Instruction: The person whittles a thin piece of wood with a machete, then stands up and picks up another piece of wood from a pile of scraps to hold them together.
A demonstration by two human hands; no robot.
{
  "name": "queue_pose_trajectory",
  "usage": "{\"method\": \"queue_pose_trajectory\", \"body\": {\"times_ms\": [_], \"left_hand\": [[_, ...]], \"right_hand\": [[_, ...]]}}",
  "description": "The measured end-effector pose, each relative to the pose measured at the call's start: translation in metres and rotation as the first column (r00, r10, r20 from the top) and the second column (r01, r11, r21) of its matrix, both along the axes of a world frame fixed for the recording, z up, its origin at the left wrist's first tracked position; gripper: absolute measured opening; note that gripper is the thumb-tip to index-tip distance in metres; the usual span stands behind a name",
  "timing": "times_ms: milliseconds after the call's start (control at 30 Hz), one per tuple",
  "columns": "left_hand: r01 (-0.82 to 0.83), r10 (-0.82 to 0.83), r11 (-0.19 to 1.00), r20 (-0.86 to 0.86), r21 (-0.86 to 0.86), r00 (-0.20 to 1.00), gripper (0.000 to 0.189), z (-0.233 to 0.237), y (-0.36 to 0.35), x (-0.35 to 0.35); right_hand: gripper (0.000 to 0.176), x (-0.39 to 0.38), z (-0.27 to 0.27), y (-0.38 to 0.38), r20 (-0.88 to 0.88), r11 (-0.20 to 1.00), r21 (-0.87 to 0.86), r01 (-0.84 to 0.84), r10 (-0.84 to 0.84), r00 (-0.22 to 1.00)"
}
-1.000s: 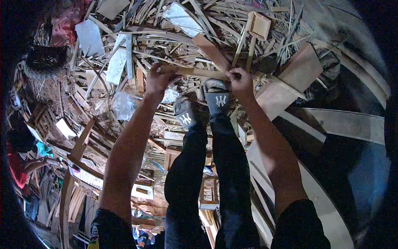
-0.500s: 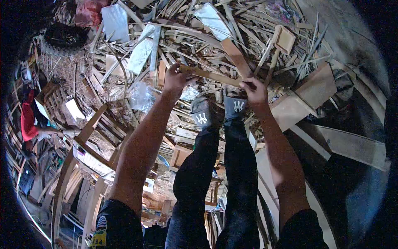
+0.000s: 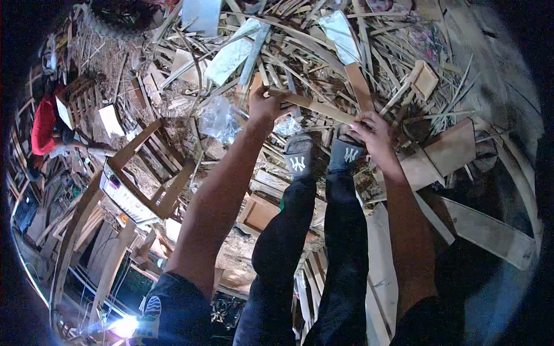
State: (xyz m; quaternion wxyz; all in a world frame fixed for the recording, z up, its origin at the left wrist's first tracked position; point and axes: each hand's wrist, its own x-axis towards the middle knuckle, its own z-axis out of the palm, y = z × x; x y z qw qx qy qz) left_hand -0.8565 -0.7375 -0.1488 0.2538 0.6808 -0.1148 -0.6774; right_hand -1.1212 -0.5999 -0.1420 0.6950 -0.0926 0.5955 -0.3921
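Note:
Between my hands stretches a thin, flat strip of wood (image 3: 320,108), slanting down to the right. My left hand (image 3: 269,108) pinches its left end, and the fingers of my right hand (image 3: 374,132) are closed on its right end. Beneath the strip are my feet in grey slides (image 3: 298,158) with white lettering, among scattered wood offcuts (image 3: 306,69). A brown board (image 3: 360,86) lies just beyond my right hand. Crumpled clear plastic (image 3: 219,120) is to the left of my left hand.
A wooden chair frame (image 3: 135,179) stands at left, near a person in a red top (image 3: 43,126). Larger boards (image 3: 447,153) lie at right. A tyre (image 3: 109,23) is at the upper left, and a bright light (image 3: 124,326) glares at the lower left.
The view has swung, so the surroundings sit further right and mostly higher, and a bright light now shows at lower left. Both hands still hold the strip.

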Motion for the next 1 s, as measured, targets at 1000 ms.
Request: {"method": "queue_pose_trajectory", "body": {"times_ms": [1000], "left_hand": [[-0.114,0.113,0.993,0.049,0.017,0.992,0.025,0.012,0.002,0.07]], "right_hand": [[0.015,0.049,0.024,-0.06,0.092,0.98,0.126,-0.152,0.141,0.986]]}}
